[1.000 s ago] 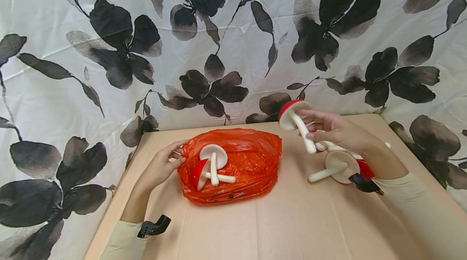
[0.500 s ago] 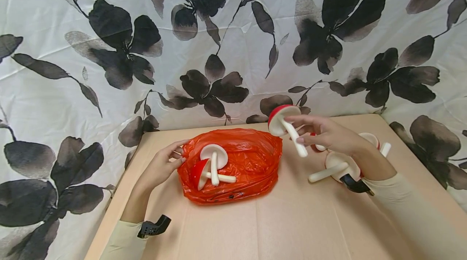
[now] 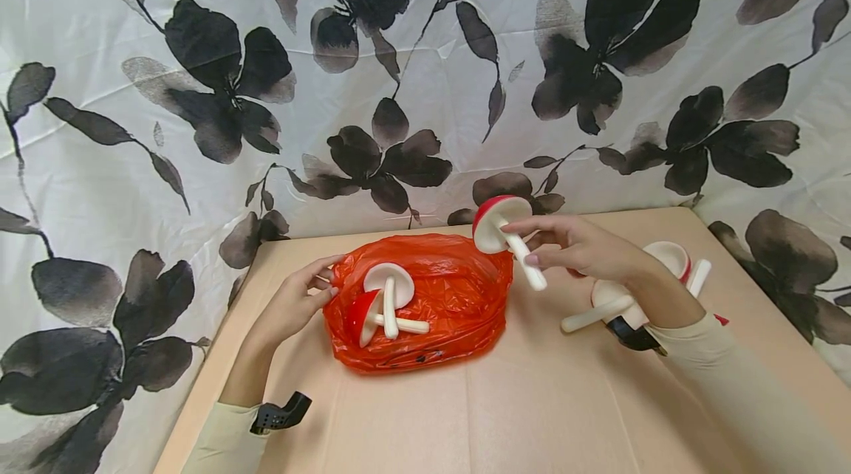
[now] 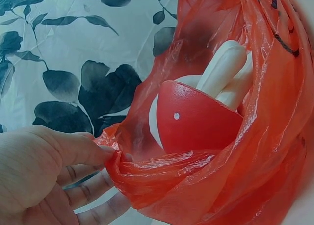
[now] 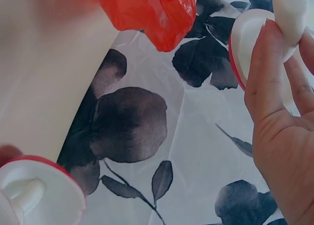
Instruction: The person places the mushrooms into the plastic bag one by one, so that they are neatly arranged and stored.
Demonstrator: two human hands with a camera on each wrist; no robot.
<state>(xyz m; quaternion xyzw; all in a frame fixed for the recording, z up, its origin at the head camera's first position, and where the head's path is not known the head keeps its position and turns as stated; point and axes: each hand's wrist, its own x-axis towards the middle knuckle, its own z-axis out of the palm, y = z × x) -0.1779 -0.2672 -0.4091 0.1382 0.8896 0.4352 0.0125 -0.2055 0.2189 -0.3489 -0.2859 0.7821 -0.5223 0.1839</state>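
A red plastic bag (image 3: 459,311) lies open on the table with two toy mushrooms inside, their red caps and white stems crossing. In the left wrist view one mushroom's red cap (image 4: 196,117) faces the camera. My left hand (image 3: 295,304) pinches the bag's left rim between thumb and fingers, as the left wrist view shows at the bag's edge (image 4: 115,154). My right hand (image 3: 585,249) holds another toy mushroom (image 3: 492,227) by its white stem, cap up and tilted left, raised near the bag's right back edge. The same mushroom (image 5: 245,43) shows in the right wrist view.
Several more toy mushrooms lie on the table at the right, partly hidden under my right forearm; one has its white stem (image 3: 592,315) pointing left, another its pale underside (image 3: 668,256) up. Behind the wooden table (image 3: 452,422) hangs a floral cloth (image 3: 465,90).
My right hand has moved left with its mushroom, from above the pile to the bag's right edge. The left hand, the bag and the mushrooms in it have stayed put.
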